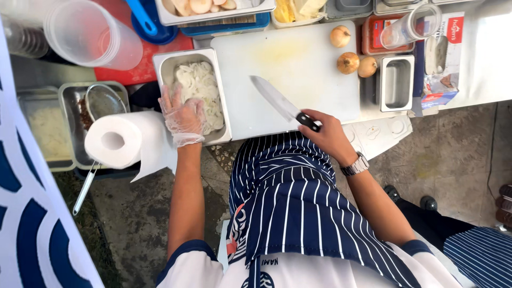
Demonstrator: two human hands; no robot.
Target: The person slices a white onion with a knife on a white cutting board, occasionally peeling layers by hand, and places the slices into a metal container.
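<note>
My left hand (183, 116), in a clear plastic glove, rests on the near left edge of a steel tray (161, 63) filled with sliced white onion (201, 88). My right hand (329, 134), bare with a wristwatch, grips the black handle of a large kitchen knife (276, 98). Its blade lies flat over a white cutting board (298, 64), pointing up and left. Three whole peeled onions (348, 62) sit at the board's far right.
A paper towel roll (113, 141) stands left of my gloved hand. Steel trays with a strainer (101, 101) lie further left. A clear plastic jug (88, 33), a small empty steel tray (396, 82) and food containers line the back. Concrete floor lies below.
</note>
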